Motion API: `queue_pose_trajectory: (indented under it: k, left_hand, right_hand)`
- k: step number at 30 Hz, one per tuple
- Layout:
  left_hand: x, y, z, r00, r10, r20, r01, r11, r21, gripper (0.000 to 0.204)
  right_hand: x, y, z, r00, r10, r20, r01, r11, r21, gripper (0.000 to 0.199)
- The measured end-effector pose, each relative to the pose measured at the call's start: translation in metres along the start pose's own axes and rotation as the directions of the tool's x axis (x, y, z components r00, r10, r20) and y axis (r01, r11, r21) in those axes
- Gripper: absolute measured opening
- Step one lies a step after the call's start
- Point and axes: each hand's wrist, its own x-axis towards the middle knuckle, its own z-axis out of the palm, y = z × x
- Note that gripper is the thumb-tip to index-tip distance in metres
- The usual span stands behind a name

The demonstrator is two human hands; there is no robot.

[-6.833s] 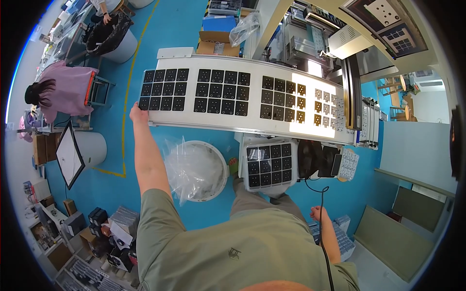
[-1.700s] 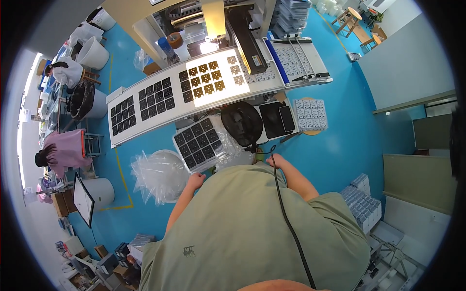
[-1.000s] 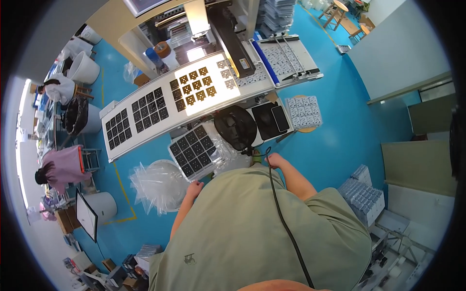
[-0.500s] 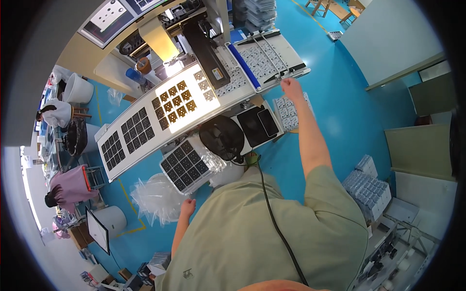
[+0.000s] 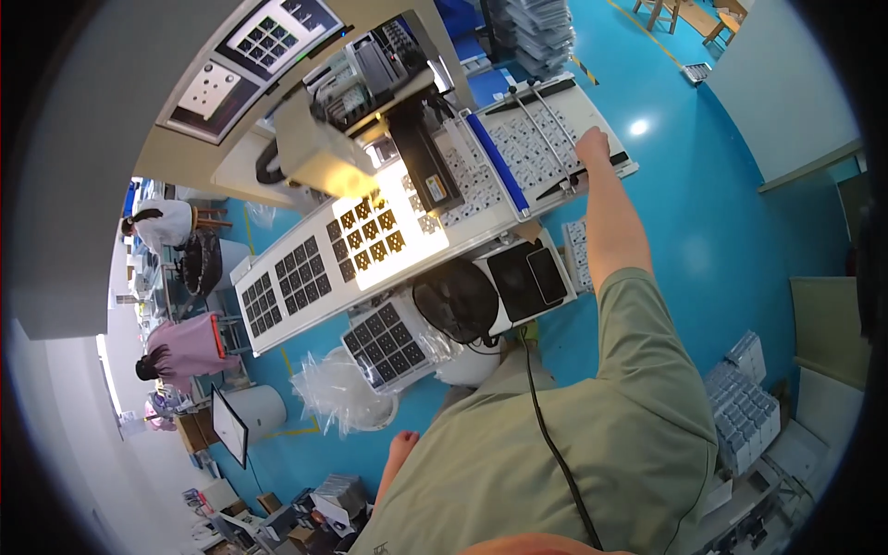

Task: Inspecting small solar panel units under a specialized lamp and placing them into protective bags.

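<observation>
My right hand (image 5: 594, 146) is closed at the right end of a long white machine bed (image 5: 615, 168), beside the ends of two metal rods (image 5: 555, 139). Whatever its fingers may hold is hidden. Several sheets of small printed pieces (image 5: 527, 139) lie under the rods, left of my hand, with a blue bar (image 5: 499, 165) across the bed. Low at my side, my left hand (image 5: 402, 448) is curled shut, apart from everything, with nothing visible in it. Closest to it are a clear plastic bag (image 5: 338, 393) and a tray of dark square pieces (image 5: 387, 342).
Dark panels (image 5: 302, 276) line the bed under a bright lamp head (image 5: 328, 157). A black bag (image 5: 455, 301) and a phone (image 5: 546, 276) sit at its near side. A black cable (image 5: 555, 453) crosses my shirt. Stacked trays (image 5: 743, 416) stand right; people (image 5: 185, 347) sit at left.
My view has shifted, so the scene sits further right and lower. My right hand has moved farther over the bed's end. The lamp head has come closer to the lit panels.
</observation>
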Motion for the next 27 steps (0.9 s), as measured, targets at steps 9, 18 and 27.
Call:
queue_pose_trajectory:
  k: [9, 18, 27]
  left_hand:
    - [-0.024, 0.024, -0.010, 0.998, -0.070, -0.004, 0.070, 0.998, -0.003, 0.043]
    - [-0.004, 0.057, -0.008, 1.000, -0.029, -0.004, 0.029, 0.999, -0.032, 0.040]
    - [0.018, 0.070, -0.012, 1.000, 0.007, 0.022, -0.007, 1.000, -0.005, 0.040]
  right_hand:
    - [0.018, 0.006, 0.001, 0.978, 0.201, 0.046, -0.202, 0.979, 0.005, 0.044]
    - [0.023, 0.019, -0.012, 0.978, 0.164, 0.126, -0.153, 0.984, -0.089, 0.033]
    - [0.032, 0.034, -0.050, 0.970, -0.089, -0.226, 0.080, 0.996, -0.050, 0.025]
